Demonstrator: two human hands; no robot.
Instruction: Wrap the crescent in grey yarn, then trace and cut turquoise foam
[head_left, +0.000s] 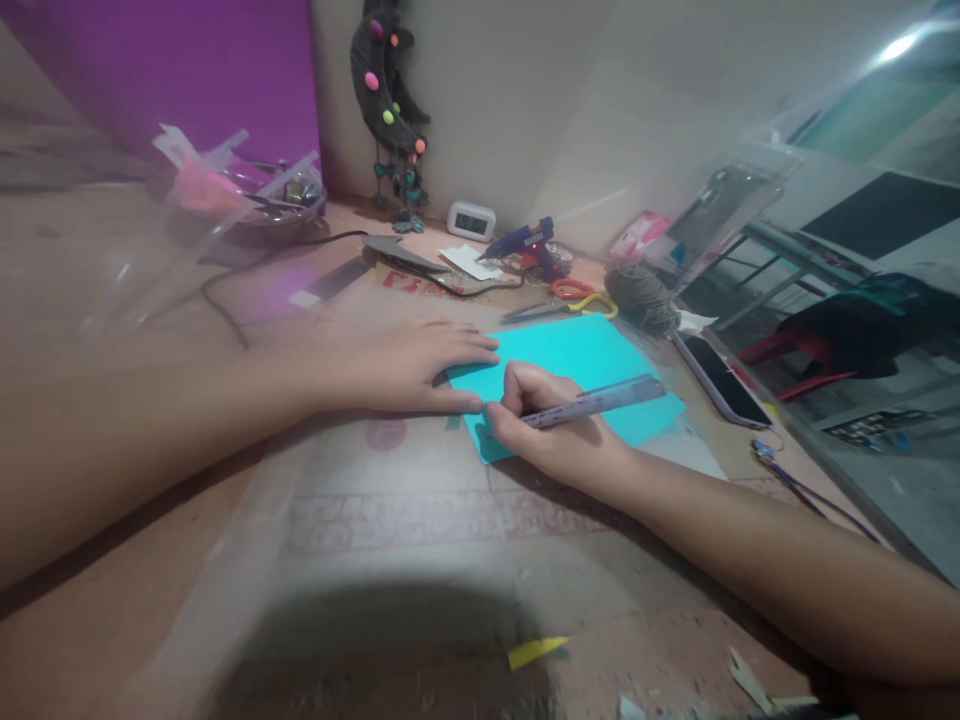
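"Paper (pixel 574 345), where?"

"Turquoise, under the right hand (pixel 564 452); the left hand (pixel 416 368), open and flat, overlaps its left edge."

"Handling?"

"Probably light, easily creased; steady it by that edge."

"And the pen (pixel 600 400)?"

"Gripped in the right hand; likely light, stiff: 1 pinch low down should do."

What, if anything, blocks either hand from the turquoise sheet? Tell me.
Nothing visible: the left hand overlaps the left edge of the turquoise sheet, and the right hand, holding a pen, is over its near part. The scissors lie beyond its far edge.
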